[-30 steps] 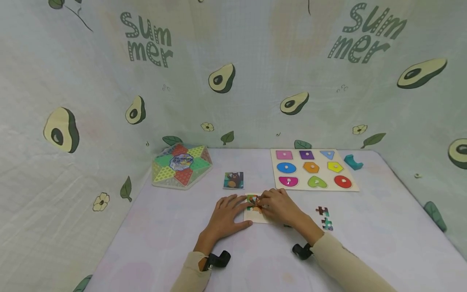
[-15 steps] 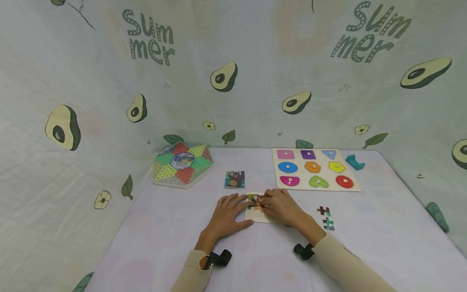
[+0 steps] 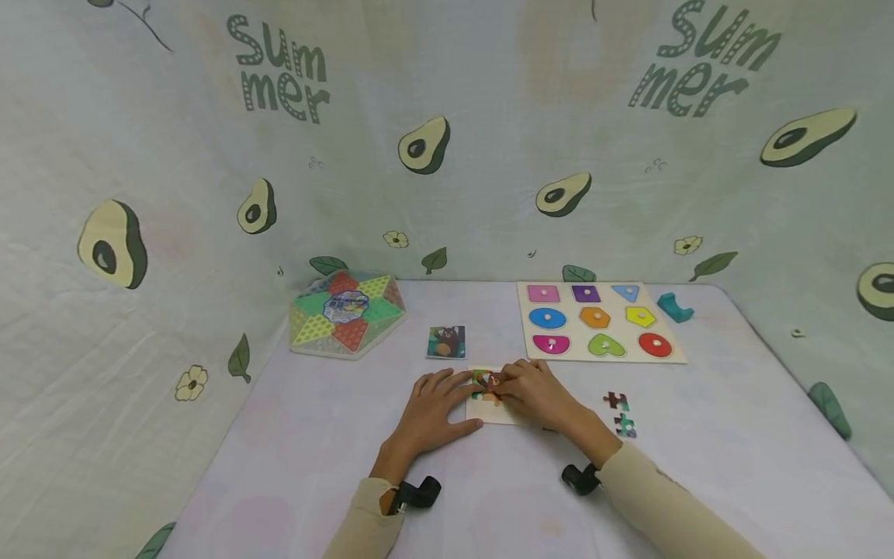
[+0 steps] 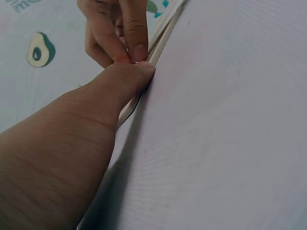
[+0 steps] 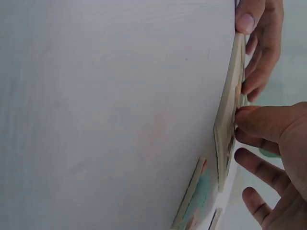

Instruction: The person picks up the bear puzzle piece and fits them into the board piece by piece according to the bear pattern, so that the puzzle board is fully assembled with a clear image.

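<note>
A small wooden jigsaw tray (image 3: 489, 416) lies in front of me, with a partly assembled bear picture in it. My left hand (image 3: 431, 413) rests at its left side, thumb along the near edge and the fairly straight fingers reaching over the picture. In the right wrist view the left thumb (image 5: 246, 23) presses against the tray's edge (image 5: 226, 103). My right hand (image 3: 536, 394) is over the tray's right part, thumb and forefinger pinching a brown puzzle piece (image 3: 494, 379) at the picture. The fingers mostly hide that piece.
Two loose puzzle pieces (image 3: 625, 425) lie right of my right wrist; another (image 5: 195, 191) is near the tray, mostly hidden by my forearm in the head view. Behind are a bear picture card (image 3: 446, 341), a shape board (image 3: 601, 355), a teal block (image 3: 674, 307) and a colourful hexagonal box (image 3: 347, 308).
Both hands stay at the tray with only slight finger movement at the puzzle piece. The head view shifts a little.
</note>
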`<state>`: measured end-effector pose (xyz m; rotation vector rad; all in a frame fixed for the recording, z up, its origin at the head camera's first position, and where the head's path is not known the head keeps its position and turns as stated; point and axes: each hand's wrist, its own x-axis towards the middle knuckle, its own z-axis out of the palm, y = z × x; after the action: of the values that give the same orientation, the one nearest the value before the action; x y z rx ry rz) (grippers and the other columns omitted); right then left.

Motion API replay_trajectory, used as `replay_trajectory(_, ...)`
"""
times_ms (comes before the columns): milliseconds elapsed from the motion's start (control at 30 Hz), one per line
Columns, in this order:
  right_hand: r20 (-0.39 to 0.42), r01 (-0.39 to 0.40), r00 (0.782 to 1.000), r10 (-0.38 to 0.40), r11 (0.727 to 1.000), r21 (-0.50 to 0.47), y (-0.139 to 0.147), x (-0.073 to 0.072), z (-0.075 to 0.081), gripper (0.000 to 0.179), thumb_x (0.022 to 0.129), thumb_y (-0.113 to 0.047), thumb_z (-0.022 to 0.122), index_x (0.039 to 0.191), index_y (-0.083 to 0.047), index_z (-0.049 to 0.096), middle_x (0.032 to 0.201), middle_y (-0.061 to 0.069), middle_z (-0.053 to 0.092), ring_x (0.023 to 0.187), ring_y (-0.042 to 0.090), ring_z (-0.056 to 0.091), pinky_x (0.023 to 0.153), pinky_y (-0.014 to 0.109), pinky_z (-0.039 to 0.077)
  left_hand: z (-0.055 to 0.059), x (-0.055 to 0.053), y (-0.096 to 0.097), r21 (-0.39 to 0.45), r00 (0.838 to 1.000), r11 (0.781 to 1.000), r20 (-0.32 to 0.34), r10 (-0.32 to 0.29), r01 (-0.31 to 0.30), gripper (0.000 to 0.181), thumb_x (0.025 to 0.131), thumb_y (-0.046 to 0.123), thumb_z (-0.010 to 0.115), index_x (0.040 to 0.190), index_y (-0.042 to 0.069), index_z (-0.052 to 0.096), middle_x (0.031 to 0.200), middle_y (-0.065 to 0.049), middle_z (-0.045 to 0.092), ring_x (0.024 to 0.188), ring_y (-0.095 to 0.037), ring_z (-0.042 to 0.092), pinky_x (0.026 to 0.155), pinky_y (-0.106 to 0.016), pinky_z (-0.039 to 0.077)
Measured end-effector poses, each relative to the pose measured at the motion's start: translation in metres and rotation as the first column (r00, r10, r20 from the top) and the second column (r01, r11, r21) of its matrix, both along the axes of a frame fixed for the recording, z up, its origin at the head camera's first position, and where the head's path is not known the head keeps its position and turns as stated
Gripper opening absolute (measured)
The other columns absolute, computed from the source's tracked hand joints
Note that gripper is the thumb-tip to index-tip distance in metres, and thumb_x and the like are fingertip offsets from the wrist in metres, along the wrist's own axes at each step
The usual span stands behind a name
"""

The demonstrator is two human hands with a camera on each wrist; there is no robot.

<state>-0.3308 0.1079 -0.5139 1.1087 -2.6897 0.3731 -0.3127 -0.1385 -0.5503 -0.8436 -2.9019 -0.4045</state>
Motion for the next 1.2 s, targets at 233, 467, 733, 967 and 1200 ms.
replay_trajectory(233, 0.124, 0.029, 0.992, -0.029, 1.0, 0.003, 0.009, 0.006, 0.013, 0.023, 0.094, -0.013, 0.07, 0.116, -0.016, 0.076, 0.118, 0.001, 0.069, 0.115, 0.025, 0.058, 0.092, 0.052, 0.039, -0.001, 0.0, 0.001, 0.012, 1.0, 1.0, -0.012, -0.022, 0.023, 0.065, 0.092, 0.069, 0.051, 0.148, 0.037, 0.048, 0.155, 0.013, 0.04, 0.146, -0.027, 0.028, 0.116, -0.055, 0.018)
replay_trajectory(467, 0.171, 0.103, 0.982, -0.084, 0.989, -0.102, 0.035, 0.016, 0.029, 0.021, 0.091, -0.011, 0.073, 0.112, -0.012, 0.074, 0.116, 0.002, 0.068, 0.118, 0.026, 0.057, 0.097, 0.052, 0.038, -0.002, 0.001, 0.006, -0.04, 0.997, 0.999, -0.07, -0.01, 0.008, 0.065, 0.094, 0.076, 0.034, 0.151, 0.046, 0.039, 0.155, 0.013, 0.04, 0.145, -0.03, 0.029, 0.113, -0.057, 0.023)
replay_trajectory(733, 0.175, 0.175, 0.973, -0.151, 0.976, -0.129, 0.072, 0.026, 0.038, 0.019, 0.09, -0.01, 0.075, 0.109, -0.011, 0.075, 0.114, 0.002, 0.069, 0.116, 0.027, 0.057, 0.096, 0.051, 0.039, 0.003, 0.007, 0.021, -0.067, 0.997, 0.996, -0.053, 0.06, -0.063, 0.057, 0.096, 0.072, 0.033, 0.147, 0.049, 0.045, 0.154, 0.007, 0.04, 0.144, -0.031, 0.028, 0.114, -0.062, 0.018)
replay_trajectory(967, 0.148, 0.221, 0.968, -0.201, 0.965, -0.139, 0.108, 0.028, 0.032, 0.021, 0.088, -0.006, 0.075, 0.109, -0.008, 0.074, 0.112, 0.005, 0.069, 0.114, 0.03, 0.058, 0.096, 0.056, 0.04, 0.001, 0.007, 0.024, -0.069, 0.997, 0.995, -0.025, 0.073, -0.075, 0.055, 0.096, 0.064, 0.043, 0.148, 0.045, 0.046, 0.156, 0.006, 0.038, 0.146, -0.029, 0.026, 0.116, -0.062, 0.013)
replay_trajectory(1200, 0.175, 0.304, 0.943, -0.284, 0.947, -0.102, 0.139, 0.034, 0.027, 0.024, 0.087, -0.007, 0.076, 0.11, -0.008, 0.074, 0.115, 0.007, 0.068, 0.118, 0.034, 0.056, 0.094, 0.056, 0.039, -0.002, 0.007, 0.021, -0.028, 0.998, 0.998, -0.007, 0.061, -0.062, 0.058, 0.095, 0.065, 0.046, 0.149, 0.045, 0.045, 0.156, 0.005, 0.037, 0.146, -0.03, 0.025, 0.115, -0.063, 0.011)
